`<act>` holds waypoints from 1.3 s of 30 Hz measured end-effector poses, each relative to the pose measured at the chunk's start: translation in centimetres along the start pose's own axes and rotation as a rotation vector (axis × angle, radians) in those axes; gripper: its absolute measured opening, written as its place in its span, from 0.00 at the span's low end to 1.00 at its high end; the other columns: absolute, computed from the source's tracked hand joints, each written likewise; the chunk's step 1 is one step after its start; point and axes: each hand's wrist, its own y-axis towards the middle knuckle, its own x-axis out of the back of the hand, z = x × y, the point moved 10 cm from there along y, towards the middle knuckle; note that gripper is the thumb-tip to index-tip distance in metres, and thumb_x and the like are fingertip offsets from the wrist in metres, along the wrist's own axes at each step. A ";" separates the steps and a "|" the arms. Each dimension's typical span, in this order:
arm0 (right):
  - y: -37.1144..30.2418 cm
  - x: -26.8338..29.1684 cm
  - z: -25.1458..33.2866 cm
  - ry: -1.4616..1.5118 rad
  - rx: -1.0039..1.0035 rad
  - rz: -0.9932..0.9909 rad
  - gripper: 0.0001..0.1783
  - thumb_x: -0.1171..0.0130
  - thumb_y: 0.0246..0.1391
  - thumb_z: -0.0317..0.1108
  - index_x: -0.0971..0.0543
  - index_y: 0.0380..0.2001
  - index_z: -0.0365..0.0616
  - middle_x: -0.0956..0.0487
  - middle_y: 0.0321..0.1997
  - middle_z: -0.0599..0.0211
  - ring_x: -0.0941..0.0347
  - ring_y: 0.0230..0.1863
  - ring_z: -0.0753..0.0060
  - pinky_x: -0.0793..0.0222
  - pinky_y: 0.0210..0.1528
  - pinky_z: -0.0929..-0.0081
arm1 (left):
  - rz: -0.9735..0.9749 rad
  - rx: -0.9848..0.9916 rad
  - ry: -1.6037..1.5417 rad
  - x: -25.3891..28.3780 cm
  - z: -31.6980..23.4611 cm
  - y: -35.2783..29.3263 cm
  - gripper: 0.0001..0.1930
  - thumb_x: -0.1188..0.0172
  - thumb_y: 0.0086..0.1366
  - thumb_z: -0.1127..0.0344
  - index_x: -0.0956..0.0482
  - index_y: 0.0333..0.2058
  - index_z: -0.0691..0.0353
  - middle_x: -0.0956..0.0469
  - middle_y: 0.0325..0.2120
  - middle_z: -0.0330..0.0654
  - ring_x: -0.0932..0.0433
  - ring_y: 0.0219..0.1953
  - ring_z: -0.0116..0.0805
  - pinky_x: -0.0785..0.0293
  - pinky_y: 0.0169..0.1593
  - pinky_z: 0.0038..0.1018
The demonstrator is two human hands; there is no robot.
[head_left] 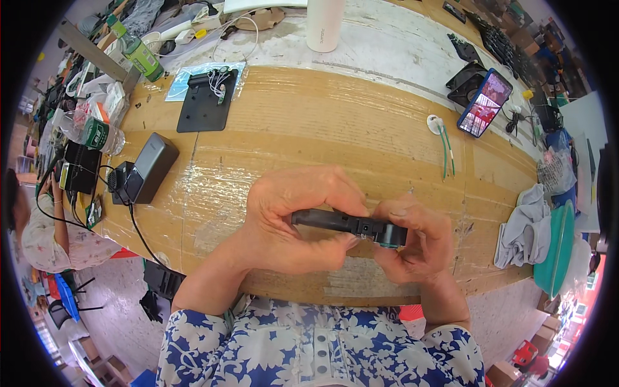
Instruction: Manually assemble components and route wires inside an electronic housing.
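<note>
You held a flat black plastic part (pixel 342 224) between both hands, just above the near edge of the cardboard-covered worktop (pixel 309 129). Your left hand (pixel 290 222) had its grip clenched around the part's left end, thumb underneath and fingers over the top. Your right hand (pixel 416 238) pinched the right end, where a small round fitting showed. A black charger block (pixel 151 166) lay well apart to your left, and a phone (pixel 485 103) far right.

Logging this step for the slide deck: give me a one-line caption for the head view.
Both hands, left and right, grip a flat black part above a taped cardboard tabletop.
</note>
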 end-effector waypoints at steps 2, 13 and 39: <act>0.2 0.0 0.4 -0.050 0.015 0.005 0.28 0.39 0.46 0.18 0.34 0.51 0.43 0.22 0.35 0.51 0.24 0.33 0.63 0.30 0.35 0.70 | 0.004 -0.008 -0.014 0.1 0.2 0.0 0.11 0.32 0.44 0.76 0.20 0.29 0.68 0.21 0.27 0.48 0.24 0.27 0.30 0.31 0.30 0.22; -0.3 0.0 0.0 -0.054 -0.023 -0.077 0.30 0.36 0.40 0.16 0.28 0.50 0.41 0.19 0.38 0.56 0.22 0.29 0.64 0.27 0.28 0.72 | -0.063 0.167 -0.049 0.5 1.7 -0.4 0.06 0.36 0.47 0.77 0.21 0.27 0.65 0.22 0.24 0.38 0.26 0.28 0.22 0.31 0.32 0.20; -1.9 -1.7 -6.7 0.820 -0.796 -0.198 0.25 0.43 0.50 0.17 0.28 0.54 0.32 0.21 0.49 0.58 0.24 0.48 0.73 0.27 0.52 0.74 | -0.150 0.818 -0.249 0.4 6.8 -2.7 0.17 0.35 0.44 0.66 0.20 0.34 0.68 0.20 0.27 0.36 0.24 0.29 0.20 0.28 0.37 0.17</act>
